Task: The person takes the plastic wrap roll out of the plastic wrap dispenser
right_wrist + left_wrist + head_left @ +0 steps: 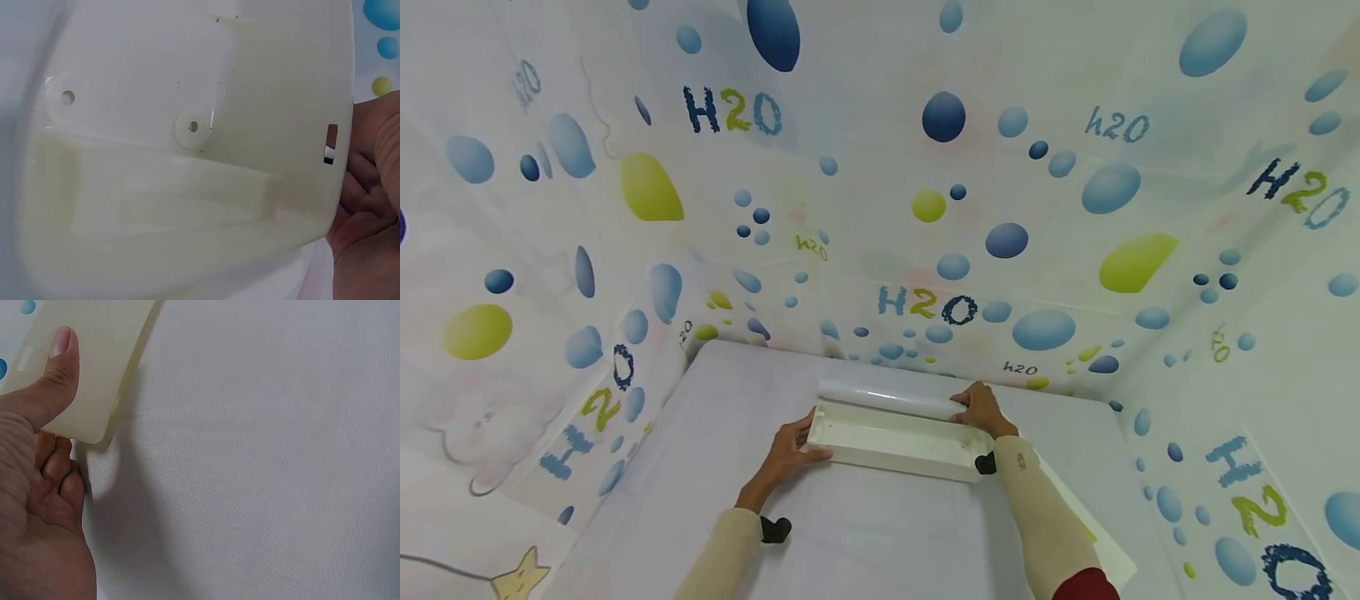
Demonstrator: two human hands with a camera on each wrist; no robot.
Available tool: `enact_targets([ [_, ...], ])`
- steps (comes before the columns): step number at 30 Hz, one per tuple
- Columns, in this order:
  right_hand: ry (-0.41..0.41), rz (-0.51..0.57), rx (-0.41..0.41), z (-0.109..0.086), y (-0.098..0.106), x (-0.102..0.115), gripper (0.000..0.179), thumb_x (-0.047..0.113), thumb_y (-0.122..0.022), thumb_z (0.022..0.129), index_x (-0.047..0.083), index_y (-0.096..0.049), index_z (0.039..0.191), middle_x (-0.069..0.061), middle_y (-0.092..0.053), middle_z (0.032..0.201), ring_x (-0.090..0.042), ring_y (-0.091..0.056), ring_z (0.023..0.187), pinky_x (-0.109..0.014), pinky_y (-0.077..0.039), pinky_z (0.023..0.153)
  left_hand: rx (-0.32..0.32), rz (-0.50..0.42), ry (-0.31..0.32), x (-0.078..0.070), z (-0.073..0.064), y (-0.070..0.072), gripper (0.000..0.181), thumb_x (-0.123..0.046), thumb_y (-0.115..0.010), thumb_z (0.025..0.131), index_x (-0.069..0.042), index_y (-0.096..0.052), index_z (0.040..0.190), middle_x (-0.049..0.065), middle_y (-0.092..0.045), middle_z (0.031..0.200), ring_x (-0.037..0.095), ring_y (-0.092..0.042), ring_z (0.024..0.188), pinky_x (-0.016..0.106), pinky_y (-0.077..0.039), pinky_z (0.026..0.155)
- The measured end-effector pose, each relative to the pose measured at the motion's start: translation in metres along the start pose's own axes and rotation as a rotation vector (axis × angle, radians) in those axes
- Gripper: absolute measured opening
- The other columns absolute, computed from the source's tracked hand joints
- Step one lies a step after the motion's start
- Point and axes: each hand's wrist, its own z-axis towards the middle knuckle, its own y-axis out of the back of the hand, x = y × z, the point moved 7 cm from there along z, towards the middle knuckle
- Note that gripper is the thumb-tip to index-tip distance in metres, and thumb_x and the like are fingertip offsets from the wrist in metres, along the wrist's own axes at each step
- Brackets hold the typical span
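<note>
A long, shallow cream plastic box lies crosswise on the white-covered table, its hollow side up. My left hand grips its left end; in the left wrist view the thumb lies along the outer face and the fingers curl beneath. Just behind the box lies a glossy white roll of film. My right hand holds the roll's right end. In the right wrist view, screw holes and a slot show in the box, whose wall hides the roll and the tips of my right hand.
A flat cream panel with a green mark lies on the table under my right forearm. White sheeting printed with blue and green drops and H2O lettering surrounds the table at the back and sides.
</note>
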Motion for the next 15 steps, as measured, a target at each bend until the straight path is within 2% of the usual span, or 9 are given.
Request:
enact_targets([
  [3, -0.001, -0.04, 0.005, -0.0008, 0.0007, 0.0016, 0.044, 0.001, -0.097, 0.079, -0.005, -0.081, 0.119, -0.022, -0.079, 0.125, -0.029, -0.072, 0.092, -0.023, -0.046, 0.071, 0.006, 0.006, 0.002, 0.0002, -0.0004, -0.0018, 0.094, -0.006, -0.09, 0.09, 0.013, -0.034, 0.163, 0.032, -0.037, 0.169, 0.052, -0.047, 0.153, 0.06, -0.038, 0.125],
  [6, 0.011, -0.044, 0.02, -0.0015, 0.0017, 0.0062, 0.046, 0.001, -0.096, 0.079, -0.007, -0.078, 0.121, -0.026, -0.076, 0.128, -0.025, -0.063, 0.076, -0.026, -0.043, 0.068, -0.002, 0.013, 0.001, 0.0001, 0.0, -0.0018, 0.094, -0.006, -0.09, 0.089, 0.013, -0.035, 0.163, 0.031, -0.037, 0.169, 0.052, -0.047, 0.152, 0.059, -0.038, 0.125],
  [9, 0.018, -0.057, 0.02, -0.002, 0.0025, 0.0082, 0.048, 0.002, -0.097, 0.08, -0.007, -0.078, 0.123, -0.026, -0.076, 0.129, -0.018, -0.055, 0.072, -0.026, -0.043, 0.069, -0.009, 0.025, -0.005, 0.0001, 0.0009, -0.001, 0.094, -0.006, -0.091, 0.089, 0.014, -0.036, 0.162, 0.031, -0.038, 0.169, 0.051, -0.049, 0.151, 0.059, -0.039, 0.124],
  [12, 0.015, -0.069, 0.012, -0.0013, 0.0016, 0.0057, 0.048, 0.005, -0.097, 0.08, -0.005, -0.078, 0.123, -0.024, -0.077, 0.128, -0.018, -0.063, 0.081, -0.027, -0.046, 0.072, -0.008, 0.019, 0.0, 0.0002, 0.0016, -0.0007, 0.094, -0.006, -0.091, 0.088, 0.014, -0.036, 0.161, 0.032, -0.038, 0.168, 0.051, -0.05, 0.151, 0.06, -0.039, 0.124],
  [15, 0.016, -0.067, 0.009, -0.0016, 0.0001, 0.0035, 0.048, 0.006, -0.097, 0.081, -0.004, -0.078, 0.124, -0.023, -0.078, 0.127, -0.028, -0.073, 0.096, -0.032, -0.053, 0.08, -0.006, 0.024, 0.009, 0.0004, 0.0016, -0.0002, 0.093, -0.006, -0.091, 0.088, 0.014, -0.037, 0.162, 0.032, -0.04, 0.167, 0.052, -0.052, 0.149, 0.061, -0.04, 0.124],
])
